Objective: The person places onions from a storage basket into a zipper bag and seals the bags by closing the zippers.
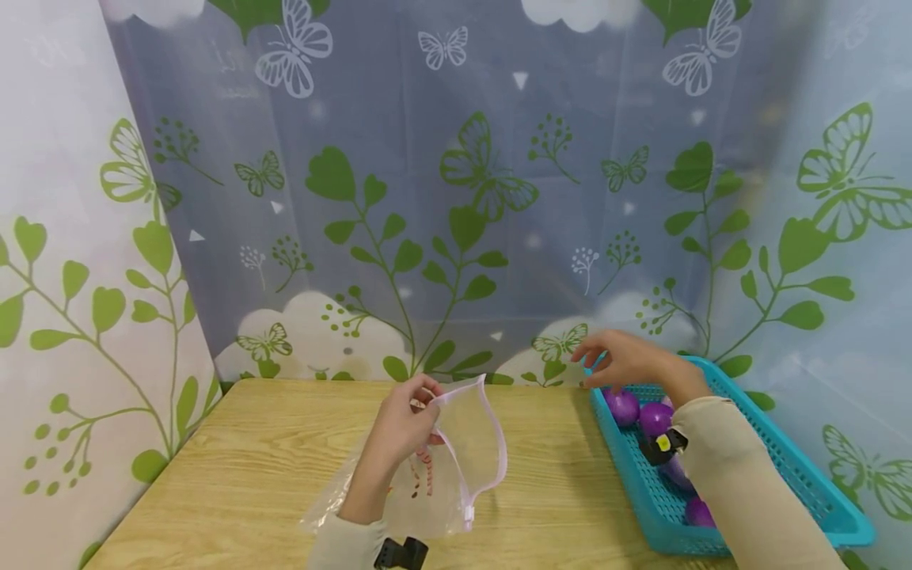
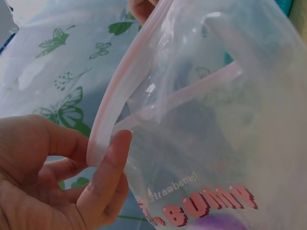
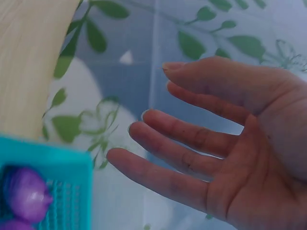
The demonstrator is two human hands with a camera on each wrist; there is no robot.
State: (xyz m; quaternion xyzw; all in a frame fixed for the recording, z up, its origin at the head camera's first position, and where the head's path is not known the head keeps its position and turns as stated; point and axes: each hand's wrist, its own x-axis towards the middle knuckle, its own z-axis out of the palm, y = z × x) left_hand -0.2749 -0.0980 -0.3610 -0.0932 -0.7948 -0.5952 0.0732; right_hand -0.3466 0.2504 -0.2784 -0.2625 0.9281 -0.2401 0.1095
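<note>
Light wood-grain desk [image 1: 545, 479] across lower centre of frame. Behind it, blue-grey backdrop [image 1: 399, 103], faint vertical creases, printed with green leafy stems [image 1: 331, 172], green and white butterflies [image 1: 445, 49], white clouds [image 1: 378, 336] top and bottom. Whitish side panel [image 1: 50, 166] at left, pale blue side panel [image 1: 848, 309] at right, similar print. Soft light.

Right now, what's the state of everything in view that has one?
Clear bag: mouth open; contents unclear.
Zip slider: at one end.
Basket: upright, open-topped.
Purple round items: loose in basket.
Left hand: pinching bag's edge.
Right hand: raised, holding nothing.
</note>
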